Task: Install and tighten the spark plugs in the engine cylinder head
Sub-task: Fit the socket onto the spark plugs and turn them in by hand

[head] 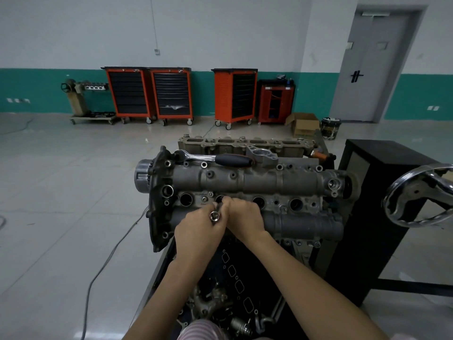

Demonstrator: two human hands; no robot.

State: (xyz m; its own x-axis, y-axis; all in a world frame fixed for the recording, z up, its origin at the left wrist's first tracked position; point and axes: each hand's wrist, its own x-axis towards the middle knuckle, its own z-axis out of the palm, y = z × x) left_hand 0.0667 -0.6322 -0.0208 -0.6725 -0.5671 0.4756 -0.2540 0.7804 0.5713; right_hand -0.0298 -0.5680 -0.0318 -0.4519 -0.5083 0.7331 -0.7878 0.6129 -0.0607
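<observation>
The grey cast-metal engine cylinder head (245, 182) sits at the centre of the frame on its stand, with four round spark plug wells in a row across its middle. Your left hand (198, 228) curls around a shiny steel socket extension (215, 214) angled toward the second well from the left (220, 199). Your right hand (245, 213) pinches the tool's lower end at that well's mouth. A chrome ratchet with a black handle (215, 158) lies along the head's upper edge.
</observation>
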